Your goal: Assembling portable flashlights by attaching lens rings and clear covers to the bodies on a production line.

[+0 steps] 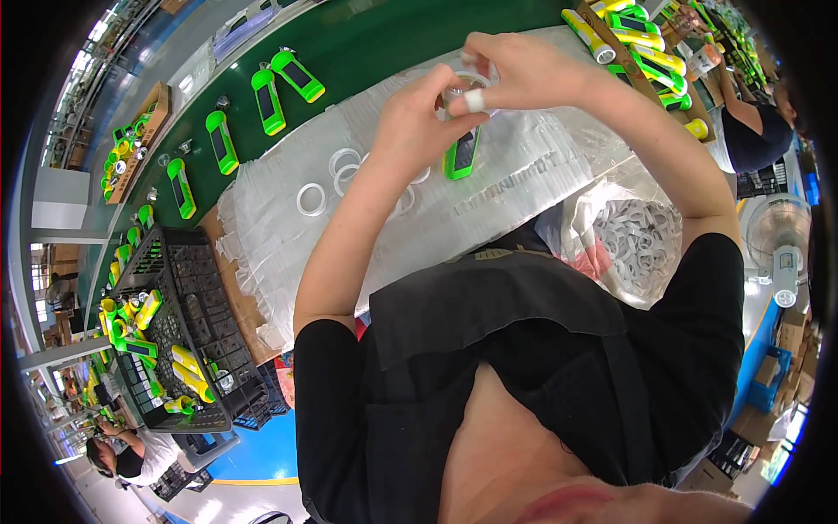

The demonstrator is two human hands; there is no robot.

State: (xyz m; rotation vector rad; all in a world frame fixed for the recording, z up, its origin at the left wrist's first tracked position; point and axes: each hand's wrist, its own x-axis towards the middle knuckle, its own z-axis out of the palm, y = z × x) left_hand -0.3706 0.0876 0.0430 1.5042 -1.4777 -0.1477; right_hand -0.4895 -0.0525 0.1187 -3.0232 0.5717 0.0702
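My left hand [421, 118] and my right hand [515, 74] meet above the work surface, fingers curled around a clear, whitish ring-like part [472, 79]. White tape wraps one finger of my right hand. Just below them is a green flashlight [463, 157] with a dark panel; its upper end is hidden behind my hands, so I cannot tell whether it touches the part. Beside my left forearm, several white rings [311, 199] lie on the plastic-covered mat [515, 162].
Green flashlights [268, 102] stand spaced along the green belt [375, 44]. A black crate [205, 306] with more flashlights is at left. An open bag of white rings [637, 240] sits at right, below a carton of yellow-green flashlights [650, 52]. Other people work at both sides.
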